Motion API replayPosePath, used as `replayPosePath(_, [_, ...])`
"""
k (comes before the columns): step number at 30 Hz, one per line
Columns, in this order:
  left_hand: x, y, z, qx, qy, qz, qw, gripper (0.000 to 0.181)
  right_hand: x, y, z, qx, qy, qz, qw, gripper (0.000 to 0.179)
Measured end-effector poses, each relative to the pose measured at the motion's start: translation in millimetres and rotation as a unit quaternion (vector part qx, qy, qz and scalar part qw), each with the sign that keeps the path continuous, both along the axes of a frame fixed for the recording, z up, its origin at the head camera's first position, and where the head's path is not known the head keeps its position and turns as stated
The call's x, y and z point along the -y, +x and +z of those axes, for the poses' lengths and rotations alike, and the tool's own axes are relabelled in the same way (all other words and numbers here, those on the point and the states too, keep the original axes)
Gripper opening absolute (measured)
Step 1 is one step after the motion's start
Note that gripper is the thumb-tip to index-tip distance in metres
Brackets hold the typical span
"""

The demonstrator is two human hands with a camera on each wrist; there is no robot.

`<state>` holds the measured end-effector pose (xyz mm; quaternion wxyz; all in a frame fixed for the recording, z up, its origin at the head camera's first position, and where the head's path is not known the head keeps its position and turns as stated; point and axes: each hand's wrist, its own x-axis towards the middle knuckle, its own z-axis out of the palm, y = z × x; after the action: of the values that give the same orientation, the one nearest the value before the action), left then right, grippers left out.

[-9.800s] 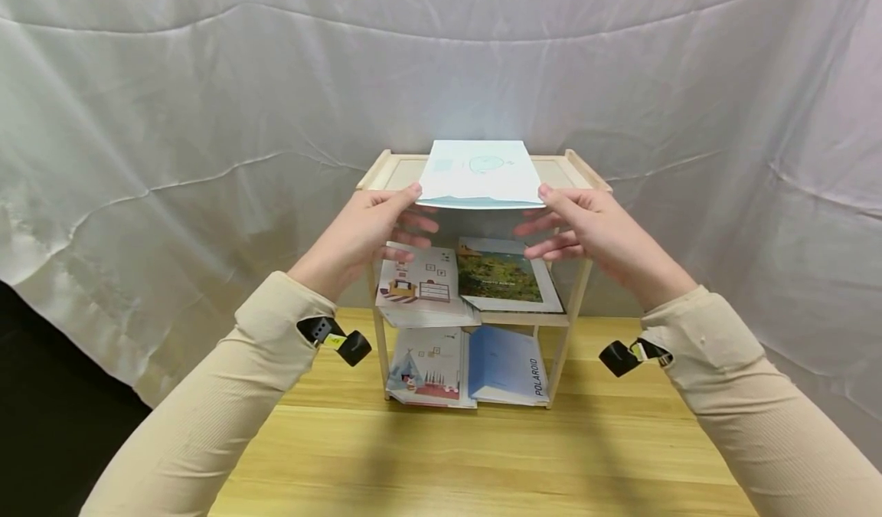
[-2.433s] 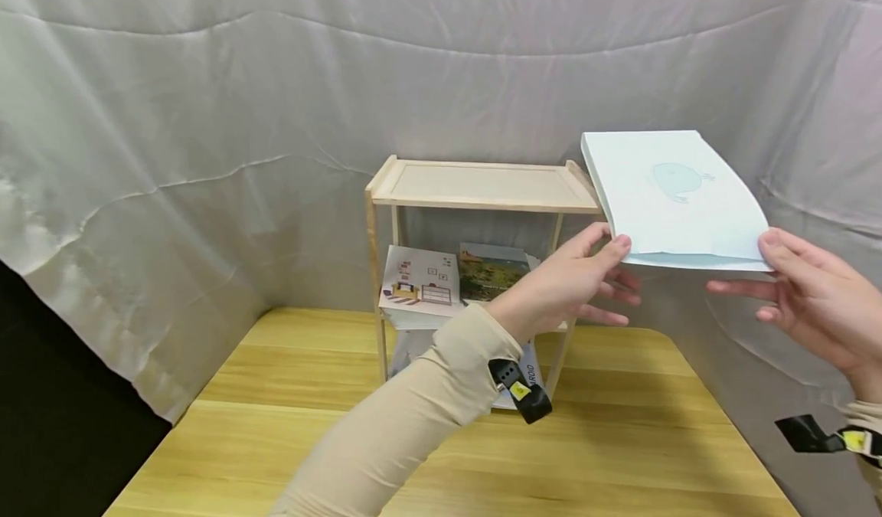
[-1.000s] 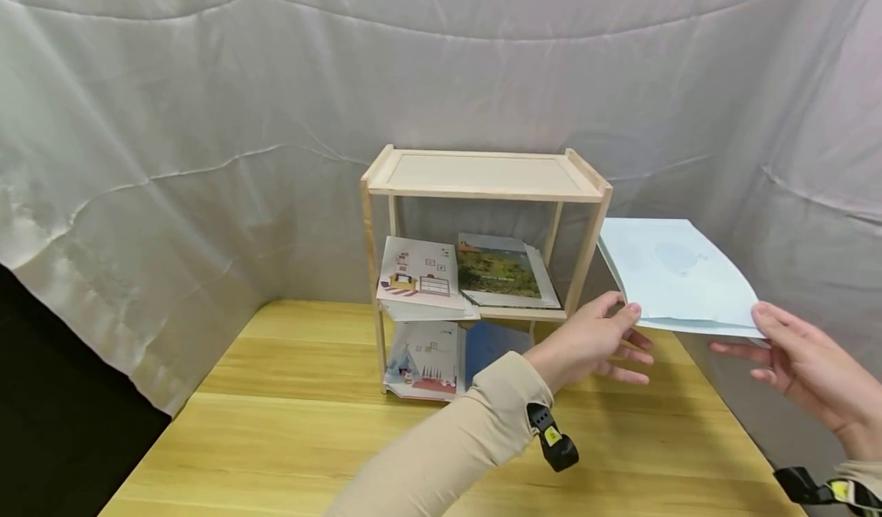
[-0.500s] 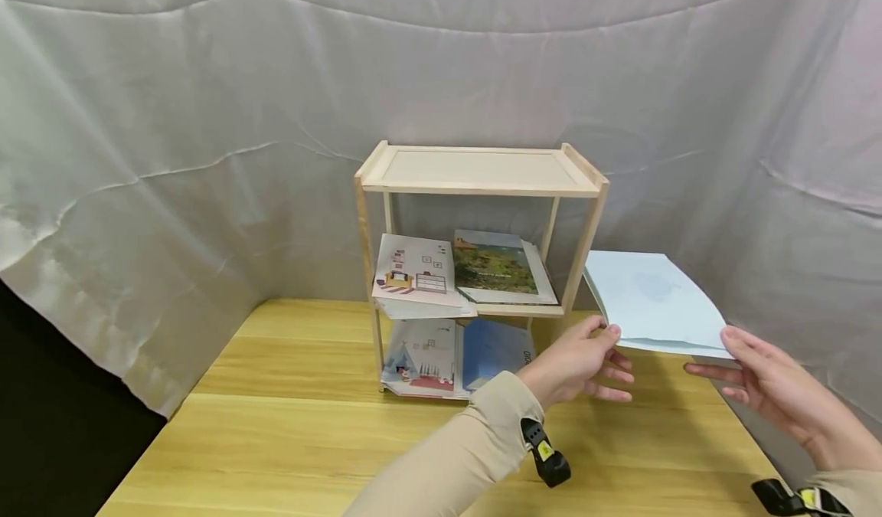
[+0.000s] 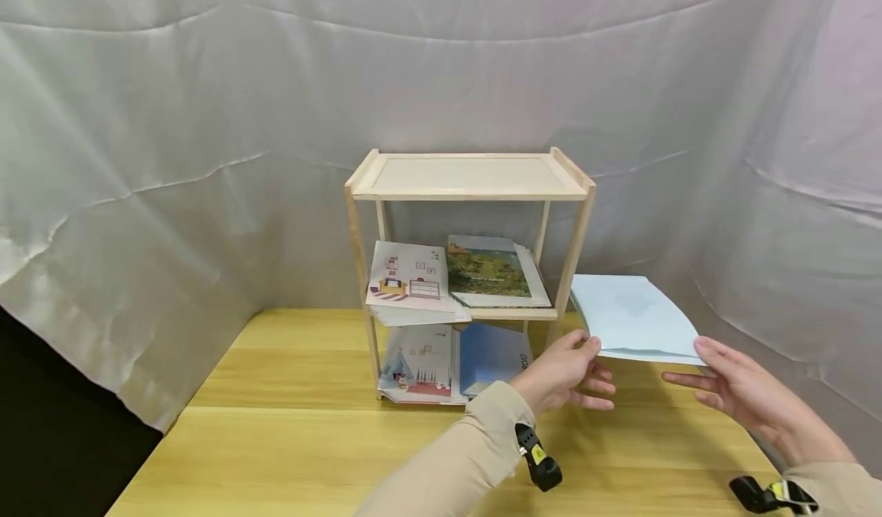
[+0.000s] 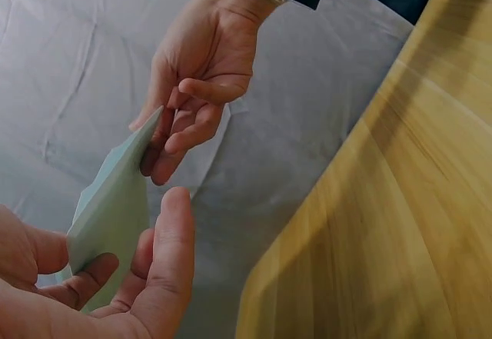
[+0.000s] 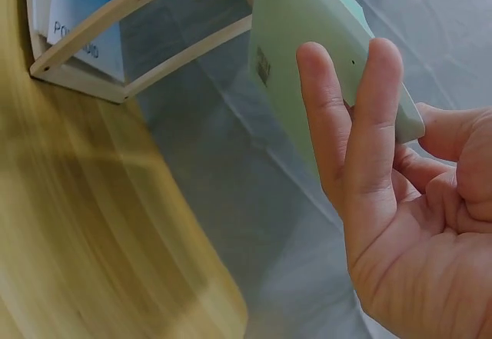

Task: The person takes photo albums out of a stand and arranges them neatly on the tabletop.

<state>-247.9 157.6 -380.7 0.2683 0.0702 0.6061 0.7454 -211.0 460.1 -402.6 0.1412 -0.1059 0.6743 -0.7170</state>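
A pale blue, thin book (image 5: 632, 310) with a faint drawing on its cover is held over the table's right side, beside the shelf. My left hand (image 5: 568, 373) pinches its near left corner between thumb and fingers. At the near right corner my right hand (image 5: 747, 391) grips it the same way, other fingers stretched out below. In the right wrist view the book's underside (image 7: 304, 62) looks pale green, with a small printed label. The left wrist view shows the book (image 6: 119, 201) edge-on between both hands.
A wooden shelf (image 5: 468, 194) stands on the wooden table (image 5: 276, 440). Its middle tier bears a white illustrated book (image 5: 413, 268) and a photo album (image 5: 488, 274); below lie another illustrated book (image 5: 420, 360) and a blue Polaroid book (image 5: 491, 352). Grey cloth (image 5: 207, 103) hangs behind.
The book has come off the shelf's top, moved right, then sunk lower beside the shelf. Over the last second both hands lowered it further and shifted slightly left in view.
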Motion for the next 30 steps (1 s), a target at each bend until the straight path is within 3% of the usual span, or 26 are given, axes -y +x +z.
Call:
replayPosePath(5, [2.5,-3.3,-10.2,-0.002,-0.008,-0.003,1.0,0.016,1,-6.5,-10.8,0.008,-0.015,0.022,0.9996,0.044])
replayPosePath(7, [2.3,-4.8,-15.2,-0.002,-0.013,0.0,0.9999,0.016,4,-7.2,-15.6,0.017,0.005,0.011,0.9998,0.046])
replayPosePath(11, [1.3,-6.3,-27.1,0.003,-0.024,0.008,0.9997,0.016,10,-7.8,-26.4,0.048,0.074,-0.039,0.9953,0.077])
replayPosePath(15, [0.1,-6.7,-38.4,0.01,-0.025,0.017,0.9995,0.015,13,-10.4,-36.0,0.069,0.084,-0.052,0.9927,0.081])
replayPosePath(18, [-0.1,-6.6,-46.1,0.016,-0.027,0.026,0.9992,0.015,13,-12.6,-44.3,0.076,0.078,-0.04,0.9932,0.084])
replayPosePath(21, [-0.5,-5.9,-53.7,0.02,-0.035,0.032,0.9987,0.015,12,-13.8,-53.0,0.082,0.071,-0.026,0.9938,0.077])
replayPosePath(25, [-0.5,-3.8,-64.9,0.026,-0.05,0.038,0.9977,0.016,10,-15.2,-64.8,0.095,0.036,0.0,0.9949,0.035])
replayPosePath(27, [-0.3,-2.8,-70.5,0.03,-0.053,0.041,0.9973,0.015,10,-15.5,-70.2,0.103,0.024,0.002,0.9943,0.023])
replayPosePath(30, [-0.2,-2.2,-77.4,0.034,-0.052,0.04,0.9972,0.015,12,-14.8,-75.6,0.11,0.035,-0.007,0.9933,0.042])
